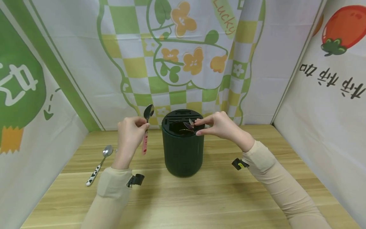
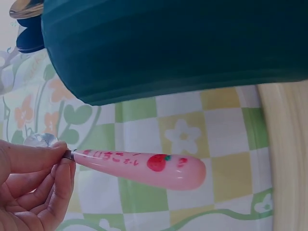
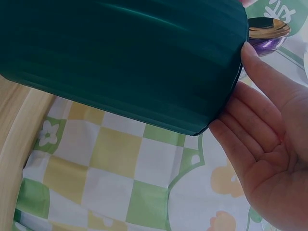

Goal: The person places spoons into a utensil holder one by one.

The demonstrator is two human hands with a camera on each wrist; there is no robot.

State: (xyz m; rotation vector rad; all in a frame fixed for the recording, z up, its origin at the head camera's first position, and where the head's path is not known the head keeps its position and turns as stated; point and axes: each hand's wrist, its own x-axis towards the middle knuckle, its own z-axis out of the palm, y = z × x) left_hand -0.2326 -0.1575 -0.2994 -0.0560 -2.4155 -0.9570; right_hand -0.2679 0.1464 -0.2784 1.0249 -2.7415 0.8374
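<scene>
My left hand pinches a spoon by its neck, just left of the utensil holder. This spoon stands upright, dark bowl up, its pink handle with a strawberry print hanging below. The holder is a dark green ribbed cylinder with a slotted black top. At its right rim, my right hand grips the edge, the thumb at the front and the other fingers around the side. Spoon bowls, gold and purple in the right wrist view, poke out of the opening; their handles are hidden inside.
A spoon with a black-and-white spotted handle lies on the wooden table at the left. Part of another shiny piece shows beside my left wrist. A patterned curtain hangs behind the holder, and printed cloth walls stand at both sides.
</scene>
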